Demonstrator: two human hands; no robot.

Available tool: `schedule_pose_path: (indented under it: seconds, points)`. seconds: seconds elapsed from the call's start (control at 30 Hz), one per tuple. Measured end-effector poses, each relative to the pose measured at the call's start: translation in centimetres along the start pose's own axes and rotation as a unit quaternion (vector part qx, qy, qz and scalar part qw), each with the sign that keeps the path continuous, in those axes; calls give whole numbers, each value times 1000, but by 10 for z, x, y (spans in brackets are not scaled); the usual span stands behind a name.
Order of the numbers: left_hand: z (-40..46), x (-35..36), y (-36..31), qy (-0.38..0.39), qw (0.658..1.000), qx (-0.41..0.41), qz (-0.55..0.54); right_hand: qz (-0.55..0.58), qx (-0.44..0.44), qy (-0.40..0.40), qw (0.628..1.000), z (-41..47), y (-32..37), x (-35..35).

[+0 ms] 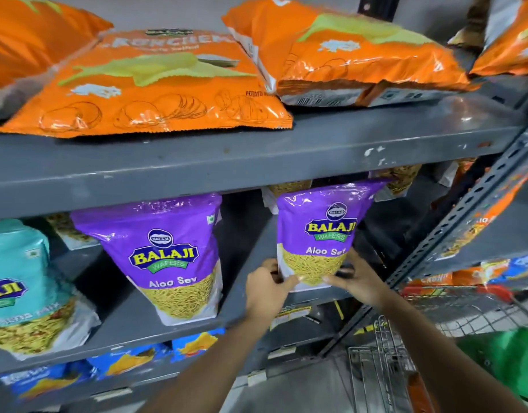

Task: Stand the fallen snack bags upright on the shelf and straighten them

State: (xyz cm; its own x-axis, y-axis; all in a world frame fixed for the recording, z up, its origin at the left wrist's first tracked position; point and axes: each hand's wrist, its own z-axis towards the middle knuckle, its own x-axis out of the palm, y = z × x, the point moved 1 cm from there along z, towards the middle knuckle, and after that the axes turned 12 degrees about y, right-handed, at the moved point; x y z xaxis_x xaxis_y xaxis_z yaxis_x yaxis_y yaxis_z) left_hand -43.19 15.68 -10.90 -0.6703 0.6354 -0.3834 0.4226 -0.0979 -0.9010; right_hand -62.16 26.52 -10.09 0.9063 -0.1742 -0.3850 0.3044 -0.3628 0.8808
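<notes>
Four orange potato-wafer bags lie flat on the top shelf: one cut off at far left (27, 40), one in front (149, 84), one to its right (361, 55) and one at the right edge (513, 40). On the middle shelf stand two purple Balaji Aloo Sev pouches, left (173, 257) and right (322, 234), and one teal Balaji pouch (21, 287) at the left edge. Partly hidden behind them are at least three more pouches; their exact number cannot be told. Two hands, the left hand (265, 289) and the right hand (359, 281), are at the right purple pouch. At least three blue bags (128, 360) line the shelf below.
</notes>
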Motion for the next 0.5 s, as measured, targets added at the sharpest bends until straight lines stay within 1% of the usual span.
schedule_pose_path:
  seconds: [0.17,0.27,0.37,0.43,0.5]
  points:
    - [-12,5,-3,-15,1000,-5,16,19,1,3,1000,-11,-4,4]
    - [-15,3,-4,-8,1000,-6,22,25,-5,5,1000,-14,-3,7]
    - [-15,2,-5,2,1000,-6,13,64,-22,2,998,-13,-12,7]
    - [-21,3,0,10,1000,1,-15,85,-42,-11,995,-16,-16,12]
    - [-34,4,7,-4,999,5,-38,94,-67,-72,991,-23,-15,21]
